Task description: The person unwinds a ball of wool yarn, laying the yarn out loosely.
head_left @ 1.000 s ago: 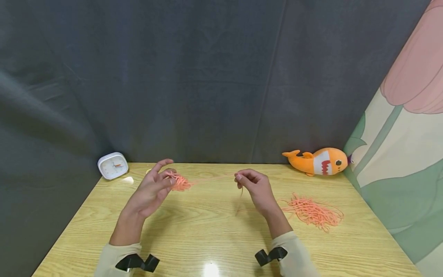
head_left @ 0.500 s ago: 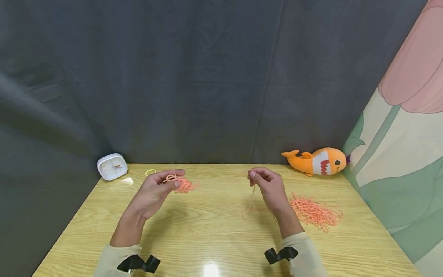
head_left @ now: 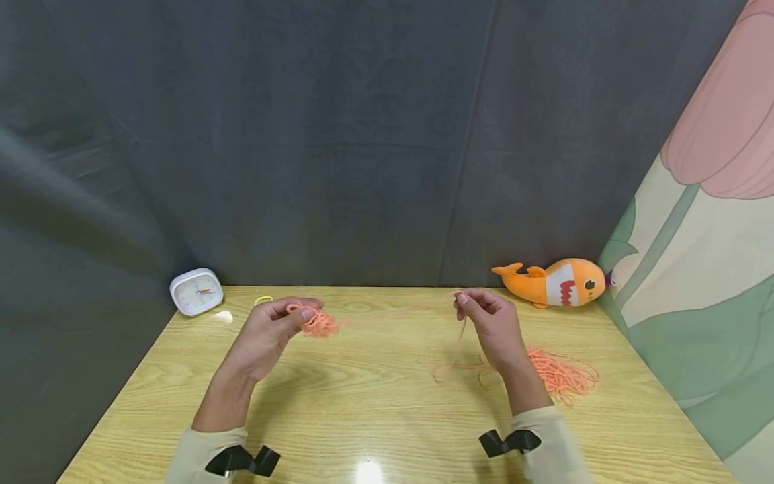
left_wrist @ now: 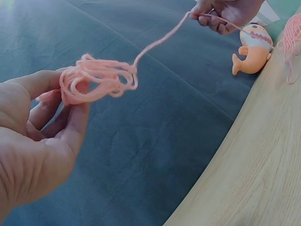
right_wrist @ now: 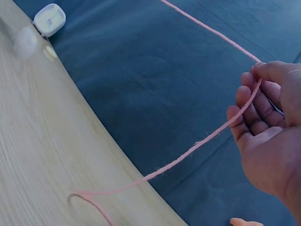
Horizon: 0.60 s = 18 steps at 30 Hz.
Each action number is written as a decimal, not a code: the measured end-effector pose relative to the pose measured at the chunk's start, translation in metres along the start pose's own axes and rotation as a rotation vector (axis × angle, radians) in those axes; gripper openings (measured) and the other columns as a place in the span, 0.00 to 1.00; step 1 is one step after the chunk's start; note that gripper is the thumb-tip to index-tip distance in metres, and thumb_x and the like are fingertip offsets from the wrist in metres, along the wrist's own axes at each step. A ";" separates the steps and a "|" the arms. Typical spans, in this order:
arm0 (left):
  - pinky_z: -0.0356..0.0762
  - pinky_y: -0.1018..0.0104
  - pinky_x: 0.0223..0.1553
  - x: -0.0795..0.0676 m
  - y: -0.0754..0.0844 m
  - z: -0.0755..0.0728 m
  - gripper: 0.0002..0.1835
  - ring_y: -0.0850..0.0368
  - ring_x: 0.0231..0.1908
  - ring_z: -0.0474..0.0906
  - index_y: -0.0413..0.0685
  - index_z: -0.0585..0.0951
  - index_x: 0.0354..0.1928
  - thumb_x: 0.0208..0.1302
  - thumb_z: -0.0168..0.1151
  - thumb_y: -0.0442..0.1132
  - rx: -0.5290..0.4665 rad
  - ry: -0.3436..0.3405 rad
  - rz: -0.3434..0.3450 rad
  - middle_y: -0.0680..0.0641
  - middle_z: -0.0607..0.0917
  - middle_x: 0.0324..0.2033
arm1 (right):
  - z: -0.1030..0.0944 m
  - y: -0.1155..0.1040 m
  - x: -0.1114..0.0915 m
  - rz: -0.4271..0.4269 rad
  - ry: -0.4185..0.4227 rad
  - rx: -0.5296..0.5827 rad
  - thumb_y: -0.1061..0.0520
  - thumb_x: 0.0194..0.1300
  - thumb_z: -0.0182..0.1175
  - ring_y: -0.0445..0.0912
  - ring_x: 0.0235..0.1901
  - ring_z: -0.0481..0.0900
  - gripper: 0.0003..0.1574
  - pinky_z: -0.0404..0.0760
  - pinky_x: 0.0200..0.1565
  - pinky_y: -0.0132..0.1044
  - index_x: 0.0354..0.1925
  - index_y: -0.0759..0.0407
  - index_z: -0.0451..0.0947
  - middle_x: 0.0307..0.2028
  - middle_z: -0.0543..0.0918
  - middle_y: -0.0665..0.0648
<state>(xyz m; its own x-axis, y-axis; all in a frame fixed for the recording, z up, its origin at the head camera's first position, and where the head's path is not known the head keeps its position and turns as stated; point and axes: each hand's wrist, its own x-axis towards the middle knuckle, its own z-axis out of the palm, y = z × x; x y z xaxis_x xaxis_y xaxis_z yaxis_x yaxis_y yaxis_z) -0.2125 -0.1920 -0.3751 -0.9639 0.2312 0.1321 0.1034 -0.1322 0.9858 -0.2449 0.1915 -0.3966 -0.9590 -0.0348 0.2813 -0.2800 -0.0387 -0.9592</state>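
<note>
A small looped bundle of coral-pink yarn (left_wrist: 94, 80) is pinched between the thumb and fingers of my left hand (head_left: 260, 343), held above the table. From it one strand (right_wrist: 211, 30) runs across to my right hand (head_left: 496, 329), whose thumb and forefinger pinch it. Past those fingertips the strand hangs down to the tabletop in the right wrist view. A larger loose heap of the same yarn (head_left: 562, 376) lies on the table at the right, partly hidden behind my right wrist.
On the wooden table (head_left: 363, 403), a white clock (head_left: 196, 292) stands at the back left beside a small yellow ring (head_left: 263, 300). An orange shark plush (head_left: 553, 282) lies at the back right. A dark curtain (head_left: 338, 148) hangs behind the table's far edge.
My right hand has moved to the right, away from the left hand, with the strand between its fingers. The left hand's raised fingers have come down around the bundle.
</note>
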 end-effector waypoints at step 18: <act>0.85 0.72 0.43 -0.001 0.005 -0.010 0.08 0.67 0.38 0.86 0.43 0.82 0.51 0.77 0.58 0.37 0.001 0.177 -0.024 0.57 0.89 0.38 | -0.060 -0.017 -0.002 -0.075 0.061 0.154 0.62 0.76 0.59 0.41 0.34 0.82 0.08 0.84 0.43 0.28 0.44 0.62 0.85 0.36 0.87 0.49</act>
<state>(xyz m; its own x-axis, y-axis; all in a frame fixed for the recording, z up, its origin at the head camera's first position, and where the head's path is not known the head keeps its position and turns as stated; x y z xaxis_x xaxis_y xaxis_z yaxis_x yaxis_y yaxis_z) -0.2134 -0.2029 -0.3710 -0.9942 0.0610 0.0885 0.0802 -0.1273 0.9886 -0.2411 0.2518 -0.3826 -0.9380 0.0345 0.3449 -0.3450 -0.1912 -0.9189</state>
